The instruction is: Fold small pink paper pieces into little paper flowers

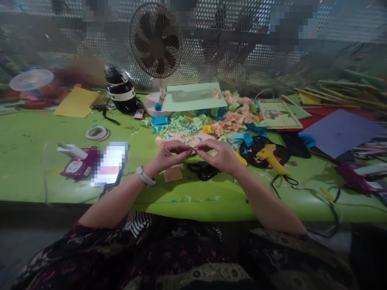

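My left hand point(169, 155) and my right hand point(220, 155) meet above the green table, fingertips pinched together. Between them is something tiny that I cannot make out. Just below lies a small peach paper square point(173, 173), beside a dark glossy object point(209, 172) with black loops. Peach paper pieces point(198, 139) lie right behind my fingers. Farther back is a heap of green paper curls point(181, 123) and peach paper flowers point(237, 118). To the right of my right hand, a yellow glue gun point(273, 158) rests on a round black mat point(250, 150).
A fan point(156, 44) and black bottle point(122, 94) stand at the back. On the left are a tape roll point(97, 133), a lit phone point(110, 165) and a purple gadget point(78, 167). Cables point(332, 209), blue-violet paper point(341, 131) and a framed card point(278, 114) lie right.
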A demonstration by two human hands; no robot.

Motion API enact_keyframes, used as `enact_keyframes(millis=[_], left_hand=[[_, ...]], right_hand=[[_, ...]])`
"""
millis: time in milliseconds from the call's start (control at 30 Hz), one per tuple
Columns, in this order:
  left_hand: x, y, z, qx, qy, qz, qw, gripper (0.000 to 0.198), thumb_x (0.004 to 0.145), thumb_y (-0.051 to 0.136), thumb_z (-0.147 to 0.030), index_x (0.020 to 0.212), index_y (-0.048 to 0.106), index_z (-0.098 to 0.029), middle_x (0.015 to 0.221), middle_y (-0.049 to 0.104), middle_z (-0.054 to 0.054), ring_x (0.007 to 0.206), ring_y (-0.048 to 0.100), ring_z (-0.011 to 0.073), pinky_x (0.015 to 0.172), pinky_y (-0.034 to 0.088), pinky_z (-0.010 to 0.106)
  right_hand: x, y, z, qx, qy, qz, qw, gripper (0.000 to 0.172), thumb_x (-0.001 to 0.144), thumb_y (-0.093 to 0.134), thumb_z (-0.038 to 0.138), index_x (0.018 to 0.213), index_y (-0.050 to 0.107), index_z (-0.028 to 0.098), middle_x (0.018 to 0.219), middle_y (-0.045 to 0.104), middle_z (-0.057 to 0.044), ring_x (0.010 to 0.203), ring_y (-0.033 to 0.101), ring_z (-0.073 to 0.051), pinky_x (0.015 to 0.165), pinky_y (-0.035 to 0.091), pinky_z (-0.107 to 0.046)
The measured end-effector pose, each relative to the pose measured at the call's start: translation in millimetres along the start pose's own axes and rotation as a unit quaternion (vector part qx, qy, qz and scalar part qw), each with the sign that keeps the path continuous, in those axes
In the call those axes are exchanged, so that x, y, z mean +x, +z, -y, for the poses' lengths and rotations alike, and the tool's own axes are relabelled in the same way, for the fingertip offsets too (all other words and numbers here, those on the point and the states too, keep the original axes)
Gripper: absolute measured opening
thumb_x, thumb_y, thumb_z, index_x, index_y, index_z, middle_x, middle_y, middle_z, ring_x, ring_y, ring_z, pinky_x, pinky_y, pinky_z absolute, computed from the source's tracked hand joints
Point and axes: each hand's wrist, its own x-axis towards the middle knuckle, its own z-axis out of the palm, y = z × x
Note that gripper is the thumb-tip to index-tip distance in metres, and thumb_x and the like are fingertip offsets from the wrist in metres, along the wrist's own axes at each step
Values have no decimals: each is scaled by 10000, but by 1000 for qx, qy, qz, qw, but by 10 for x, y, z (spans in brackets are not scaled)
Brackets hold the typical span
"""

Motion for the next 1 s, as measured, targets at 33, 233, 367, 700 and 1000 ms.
enact_keyframes(millis=[33,233,367,700,1000], left_hand=[[0,1,-3,1,0,-2,1000,127,834,730,-268,909,784,-181,787,751,49,669,677,111,590,567,220],[-2,4,17,6,-12,-7,1000,133,829,729,-281,894,783,-179,779,751,54,665,674,113,596,576,231],[-13,12,34,-9,-23,1,1000,207,832,732,-313,982,780,-179,845,770,66,693,695,118,631,598,236],[177,-372,41,79,-81,-177,978,305,834,674,-303,1093,731,-151,876,756,66,713,692,131,646,578,245],[165,-718,53,444,-205,-6,872,265,760,656,-292,977,734,-160,1041,728,122,815,683,260,725,533,372]], right_hand=[[0,0,3,3,2,0,1000,166,895,617,268,980,727,176,922,759,-63,775,695,-168,734,567,-299],[0,0,17,12,16,-4,1000,165,898,610,266,960,732,174,903,760,-61,764,693,-170,723,563,-303],[2,3,10,6,11,-5,1000,169,900,602,262,955,734,174,907,760,-65,775,693,-178,731,553,-310],[52,-73,-233,-68,48,10,996,213,914,584,310,932,757,188,940,770,-74,812,685,-200,752,514,-323],[68,-156,-367,-117,132,102,979,187,884,610,294,902,776,210,884,774,-48,773,676,-189,690,449,-291]])
